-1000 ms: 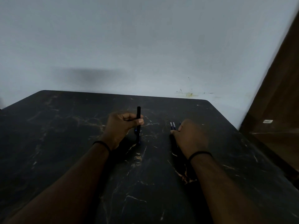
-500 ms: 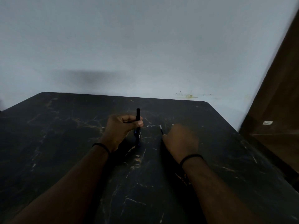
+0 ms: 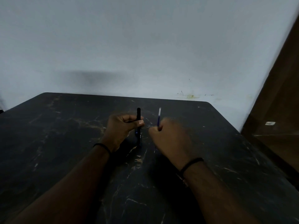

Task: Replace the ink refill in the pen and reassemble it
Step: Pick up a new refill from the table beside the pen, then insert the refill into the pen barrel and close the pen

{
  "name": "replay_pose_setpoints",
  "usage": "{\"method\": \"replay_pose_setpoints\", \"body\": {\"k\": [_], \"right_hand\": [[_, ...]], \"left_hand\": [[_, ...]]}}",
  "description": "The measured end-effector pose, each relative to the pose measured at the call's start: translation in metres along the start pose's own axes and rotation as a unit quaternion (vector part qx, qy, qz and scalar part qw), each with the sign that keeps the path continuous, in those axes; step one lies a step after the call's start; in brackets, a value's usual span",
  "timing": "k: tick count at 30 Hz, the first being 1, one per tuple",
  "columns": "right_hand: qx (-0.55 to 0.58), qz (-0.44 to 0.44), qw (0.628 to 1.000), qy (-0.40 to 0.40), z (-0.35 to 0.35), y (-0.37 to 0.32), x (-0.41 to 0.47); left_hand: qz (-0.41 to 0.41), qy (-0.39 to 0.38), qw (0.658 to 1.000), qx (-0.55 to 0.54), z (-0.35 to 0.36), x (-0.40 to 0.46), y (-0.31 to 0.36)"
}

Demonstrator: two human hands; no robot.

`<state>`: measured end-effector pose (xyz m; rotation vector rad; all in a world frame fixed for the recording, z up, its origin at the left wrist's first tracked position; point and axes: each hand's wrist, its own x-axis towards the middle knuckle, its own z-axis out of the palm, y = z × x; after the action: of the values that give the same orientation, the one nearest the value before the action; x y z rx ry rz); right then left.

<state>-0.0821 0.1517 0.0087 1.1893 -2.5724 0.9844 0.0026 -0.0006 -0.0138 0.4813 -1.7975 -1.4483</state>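
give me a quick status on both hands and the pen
Left hand shut on pen barrel, held upright above the table. Right hand shut on ink refill, raised beside the barrel, not yet inserted. Nothing between them.

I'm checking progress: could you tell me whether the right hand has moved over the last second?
Yes. The right hand has come toward the pen body and lifted a refill.

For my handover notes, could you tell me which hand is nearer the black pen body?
Left. The left hand grips the black pen body; the right hand is apart from it, holding the refill.
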Motion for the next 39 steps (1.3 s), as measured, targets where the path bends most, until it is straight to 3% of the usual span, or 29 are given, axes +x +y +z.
{"method": "replay_pose_setpoints", "body": {"k": [5,13,18,22,33,39], "right_hand": [[0.197,-0.093,0.962,0.165,0.005,0.004,-0.001],[0.35,-0.13,0.903,0.212,0.004,0.007,0.003],[0.361,-0.161,0.887,0.239,0.009,0.003,0.003],[0.316,-0.173,0.902,0.238,0.007,0.005,0.002],[0.382,-0.115,0.904,0.151,0.005,0.002,0.001],[0.263,-0.174,0.908,0.276,0.004,0.006,0.0]], "left_hand": [[0.013,-0.015,1.0,0.012,0.001,-0.002,0.006],[0.037,-0.038,0.998,0.035,0.004,-0.003,0.009],[0.06,-0.051,0.995,0.062,0.007,-0.005,0.01],[0.069,-0.05,0.994,0.074,0.008,-0.006,0.011],[0.079,-0.026,0.993,0.086,0.009,-0.005,0.01],[0.099,-0.018,0.99,0.097,0.008,-0.004,0.009]]}}
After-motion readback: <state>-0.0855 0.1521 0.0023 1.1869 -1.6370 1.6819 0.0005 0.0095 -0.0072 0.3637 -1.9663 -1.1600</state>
